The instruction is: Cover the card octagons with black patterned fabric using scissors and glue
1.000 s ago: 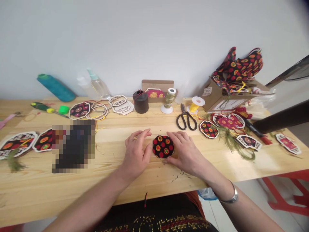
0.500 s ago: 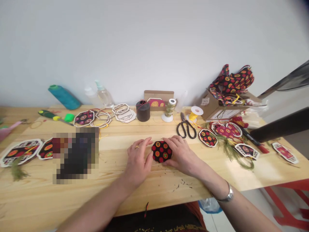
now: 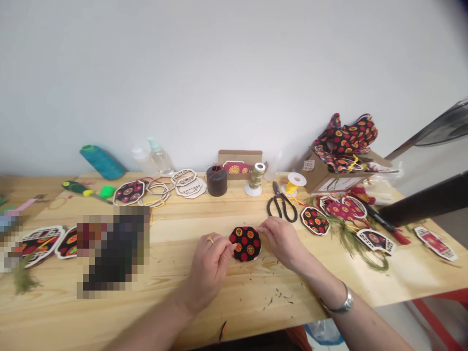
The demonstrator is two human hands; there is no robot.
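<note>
A small eight-sided panel [image 3: 245,244] covered in black fabric with red, orange and green flower motifs is in front of me, a pale rim showing along its lower edge. Thumb and fingers of my left hand [image 3: 212,258] pinch its left edge. My right hand [image 3: 283,241] is closed at the panel's upper right corner, fingertips pressed together; whatever lies between them is too small to make out. Dark scraps [image 3: 280,297] are scattered on the wooden table [image 3: 175,287] below the panel.
Black-handled scissors [image 3: 281,204], a yellow thread spool [image 3: 293,184] and a black thread cone [image 3: 217,180] stand behind my hands. Finished-looking patterned pieces [image 3: 315,221] and tassels lie right, near a cardboard box [image 3: 321,180]. A blurred-out dark patch [image 3: 119,248] is at left.
My right hand has shifted from lying over the panel's right side to a pinch at its upper right corner. My left fingers have closed on the left edge. The view has tilted up slightly.
</note>
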